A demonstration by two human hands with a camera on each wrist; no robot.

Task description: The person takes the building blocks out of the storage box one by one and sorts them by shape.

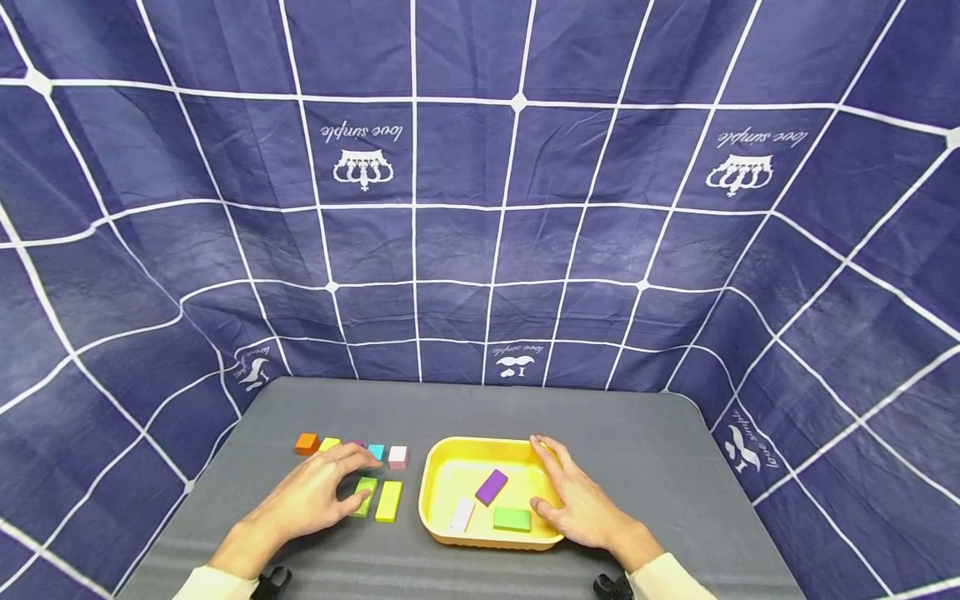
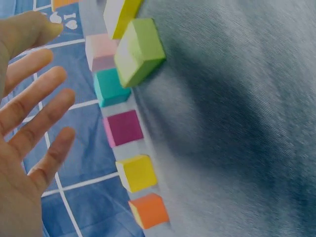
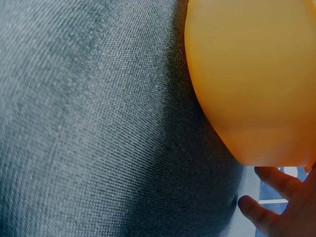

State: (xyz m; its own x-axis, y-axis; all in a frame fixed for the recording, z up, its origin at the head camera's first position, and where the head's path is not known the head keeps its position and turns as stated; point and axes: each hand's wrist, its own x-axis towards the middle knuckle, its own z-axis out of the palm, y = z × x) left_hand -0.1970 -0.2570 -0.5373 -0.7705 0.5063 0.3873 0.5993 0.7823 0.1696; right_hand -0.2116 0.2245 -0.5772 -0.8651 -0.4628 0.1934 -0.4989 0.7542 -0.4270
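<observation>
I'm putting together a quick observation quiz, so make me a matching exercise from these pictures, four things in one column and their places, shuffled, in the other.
Things
1. Purple oblong block
2. Orange cube
3. Pink cube
4. Right hand

Places in the head view
A. At the right side of the yellow tray
B. Left end of the cube row
C. Inside the tray
D. Right end of the cube row

Pairs: 1-C, 2-B, 3-D, 4-A

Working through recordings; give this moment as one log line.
left grip: empty, near light-green block; right grip: touching yellow tray; in tray: purple block, white block, green block; outside: yellow block, row of cubes
</observation>
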